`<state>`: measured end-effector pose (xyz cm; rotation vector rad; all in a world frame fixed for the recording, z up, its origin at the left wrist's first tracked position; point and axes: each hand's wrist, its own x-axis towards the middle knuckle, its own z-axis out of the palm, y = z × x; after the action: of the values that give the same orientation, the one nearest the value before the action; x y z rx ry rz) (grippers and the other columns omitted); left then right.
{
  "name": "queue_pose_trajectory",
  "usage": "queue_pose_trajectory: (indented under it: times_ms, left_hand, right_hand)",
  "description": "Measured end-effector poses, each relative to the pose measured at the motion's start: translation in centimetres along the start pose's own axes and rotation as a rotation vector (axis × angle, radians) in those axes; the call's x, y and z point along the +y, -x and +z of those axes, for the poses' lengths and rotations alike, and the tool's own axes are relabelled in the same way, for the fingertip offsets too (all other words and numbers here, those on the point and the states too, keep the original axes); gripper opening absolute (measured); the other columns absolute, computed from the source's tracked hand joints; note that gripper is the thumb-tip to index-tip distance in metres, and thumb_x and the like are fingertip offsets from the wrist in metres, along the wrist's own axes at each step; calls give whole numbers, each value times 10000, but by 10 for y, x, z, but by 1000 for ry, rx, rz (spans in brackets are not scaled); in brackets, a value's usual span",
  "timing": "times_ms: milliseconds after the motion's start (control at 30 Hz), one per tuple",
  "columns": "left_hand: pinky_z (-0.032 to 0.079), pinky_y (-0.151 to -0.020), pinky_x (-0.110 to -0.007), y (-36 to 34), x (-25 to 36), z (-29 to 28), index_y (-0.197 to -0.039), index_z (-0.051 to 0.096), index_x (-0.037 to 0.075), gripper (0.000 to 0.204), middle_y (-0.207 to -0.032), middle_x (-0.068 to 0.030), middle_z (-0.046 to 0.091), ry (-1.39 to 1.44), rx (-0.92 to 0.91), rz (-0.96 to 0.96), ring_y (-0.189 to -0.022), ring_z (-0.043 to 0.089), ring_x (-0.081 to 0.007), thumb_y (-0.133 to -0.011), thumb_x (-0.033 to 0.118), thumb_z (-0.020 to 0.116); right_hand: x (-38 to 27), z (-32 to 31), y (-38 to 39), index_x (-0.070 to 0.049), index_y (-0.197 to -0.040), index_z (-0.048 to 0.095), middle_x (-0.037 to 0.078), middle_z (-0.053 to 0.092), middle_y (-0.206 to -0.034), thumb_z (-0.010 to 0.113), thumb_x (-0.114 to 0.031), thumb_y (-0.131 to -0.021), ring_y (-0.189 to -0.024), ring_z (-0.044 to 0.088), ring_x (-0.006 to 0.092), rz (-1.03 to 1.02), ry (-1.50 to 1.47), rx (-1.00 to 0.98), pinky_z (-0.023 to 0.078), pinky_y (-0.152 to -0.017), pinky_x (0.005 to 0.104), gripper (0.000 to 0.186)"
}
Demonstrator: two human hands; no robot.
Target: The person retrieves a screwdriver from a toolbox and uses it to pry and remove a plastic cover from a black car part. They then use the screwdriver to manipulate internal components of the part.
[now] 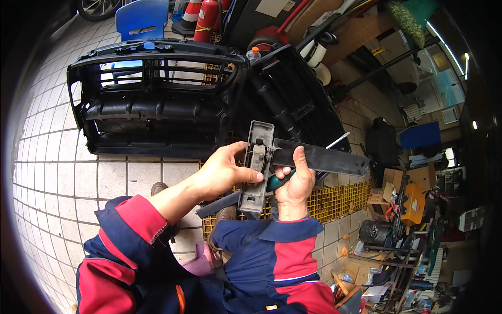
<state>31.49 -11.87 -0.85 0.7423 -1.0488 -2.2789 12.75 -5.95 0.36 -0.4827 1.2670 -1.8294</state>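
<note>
In front of me, my left hand [230, 170] is closed on the left side of a grey plastic bracket [254, 201], its thumb pressed across the front. A flat black plastic strip [329, 158] reaches rightward from the bracket; whether the two are joined, I cannot tell. My right hand [296, 186] is wrapped round a green-handled screwdriver [277, 182], with its raised thumb against the strip. Behind the strip the screwdriver's middle is hidden, and a thin pale shaft [338, 140] shows beyond it in line with the handle.
Beyond my hands stands a large black plastic car front frame [151, 107], beside a black ribbed panel [293, 99]. Yellow floor grating [334, 201] runs below. A blue chair [141, 21] and red extinguisher [207, 21] are behind; cluttered shelving [402, 256] stands at right.
</note>
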Motion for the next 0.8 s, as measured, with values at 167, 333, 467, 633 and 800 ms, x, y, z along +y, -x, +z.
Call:
queue_pose_trajectory:
  times_ms: [167,333,467,633,800]
  left_hand:
    - [626,-947,-342,3,-6,0,-1406,567,-49,582,-1212,-114,743,14,79,-22,-1064,736,-180,-894,-64,842]
    - [603,-995,-345,3,-8,-4,-1396,571,-36,618,-1248,-96,728,-204,78,180,-1129,711,-185,-858,-66,874]
    - [588,-1025,-363,3,-10,-4,-1406,571,-19,678,-1295,-96,703,-341,132,254,-1148,700,-197,-814,-77,896]
    - [583,-1036,-365,6,-8,-3,-1421,566,-14,689,-1290,-95,707,-339,114,271,-1171,693,-196,-817,-80,891]
    - [576,-1044,-354,7,-4,-4,-1397,567,-52,639,-1276,-96,716,-186,37,138,-1185,678,-165,-847,-48,893]
  right_hand:
    - [4,-2,4,-83,-1089,644,11,644,-895,787,-297,-1037,-634,537,89,-83,127,-26,467,-519,252,263]
    - [9,-10,-5,-125,-1072,657,7,663,-935,819,-288,-1008,-684,569,109,79,-75,-140,491,-553,265,238]
    - [15,-17,-10,-86,-1110,667,9,675,-933,781,-377,-1021,-707,553,87,117,-142,-226,468,-588,248,325]
    - [14,-21,-9,-79,-1150,695,22,701,-974,810,-351,-1002,-726,580,110,70,-157,-292,485,-601,265,329]
    - [12,-22,-9,-84,-1128,674,28,693,-980,786,-357,-1019,-714,548,87,33,-119,-306,471,-588,254,314]
